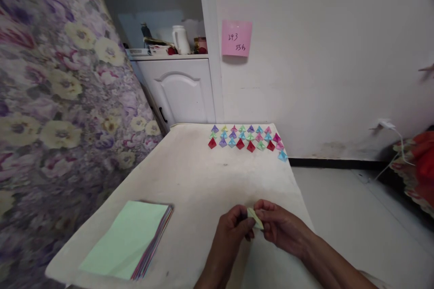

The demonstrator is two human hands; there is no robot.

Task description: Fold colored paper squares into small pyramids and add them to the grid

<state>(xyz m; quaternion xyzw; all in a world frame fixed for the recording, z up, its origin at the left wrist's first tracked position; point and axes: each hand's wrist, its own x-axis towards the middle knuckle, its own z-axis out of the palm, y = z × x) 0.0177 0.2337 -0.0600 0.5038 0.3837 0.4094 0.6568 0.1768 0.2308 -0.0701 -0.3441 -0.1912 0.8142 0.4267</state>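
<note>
L hand [233, 225] & R hand [277, 223] both pinching folded paper [255, 218]: sm., pale yel-grn, narrow, tilted

You see a pale yellow-green slip of paper [255, 219] at lower centre, a mint-green sheet [125, 237] at lower left, red, purple, blue, green, yellow and pink folded pieces [242, 136] above centre-right, and a purple-and-cream flowered curtain [64, 99] far left.

Open table [198, 185] separates left hand [233, 226] from paper stack [126, 237] — folded papers [251, 146] beyond.
</note>
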